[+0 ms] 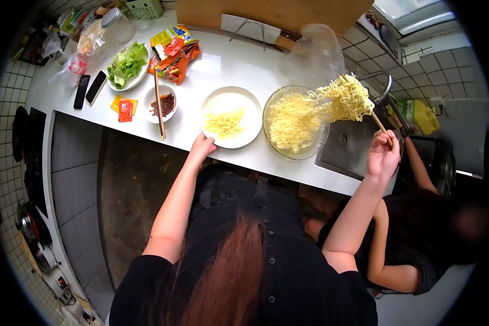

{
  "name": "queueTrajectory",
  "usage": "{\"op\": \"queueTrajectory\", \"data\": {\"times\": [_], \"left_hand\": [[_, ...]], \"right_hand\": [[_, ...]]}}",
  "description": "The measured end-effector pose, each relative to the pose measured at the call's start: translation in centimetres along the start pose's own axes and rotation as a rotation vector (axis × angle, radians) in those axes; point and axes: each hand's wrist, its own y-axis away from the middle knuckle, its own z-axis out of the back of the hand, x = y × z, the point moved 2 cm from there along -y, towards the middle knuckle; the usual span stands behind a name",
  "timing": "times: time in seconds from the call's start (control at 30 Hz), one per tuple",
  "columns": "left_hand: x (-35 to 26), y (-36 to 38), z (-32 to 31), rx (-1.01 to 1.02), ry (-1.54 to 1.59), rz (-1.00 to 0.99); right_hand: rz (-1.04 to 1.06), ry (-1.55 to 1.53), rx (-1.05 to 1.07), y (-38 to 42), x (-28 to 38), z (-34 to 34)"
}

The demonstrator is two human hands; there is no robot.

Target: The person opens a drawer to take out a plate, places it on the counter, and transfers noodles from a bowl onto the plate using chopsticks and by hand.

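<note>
Raised over the sink's edge, my right hand (384, 155) is closed round wooden chopsticks (380, 123). A large clump of noodles (349, 99) hangs on their far end, with strands reaching over the glass bowl (296, 154). More noodles (294, 122) lie in that bowl. My left hand (202, 146) grips the near rim of a white plate (241, 142), fingers partly hidden beneath it. A small portion of noodles (223, 124) rests on this plate, left of the glass bowl. Both vessels stand on the white counter (223, 65).
Left of the plate are a sauce bowl (170, 116) with chopsticks (159, 108) across it, sachets (125, 110), lettuce (128, 64), noodle packets (175, 53) and two phones (95, 87). A sink (342, 142) is at right. Another person (396, 239) is beside me at lower right.
</note>
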Motion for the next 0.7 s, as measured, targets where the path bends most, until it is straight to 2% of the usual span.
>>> {"op": "queueTrajectory", "data": {"times": [0.37,0.57,0.7], "left_hand": [[-1.7,-1.7,-0.8,0.049,-0.026,-0.074],[-1.8,-1.1,-0.3,0.050,-0.084,-0.045],[-1.2,-1.4,0.2,-0.017,-0.094,-0.038]], "right_hand": [[0.007,-0.008,0.040,-0.2,0.2,-0.7],[0.005,-0.017,0.019,-0.3,0.4,-0.9],[0.041,0.011,0.004,-0.3,0.6,-1.2]]}}
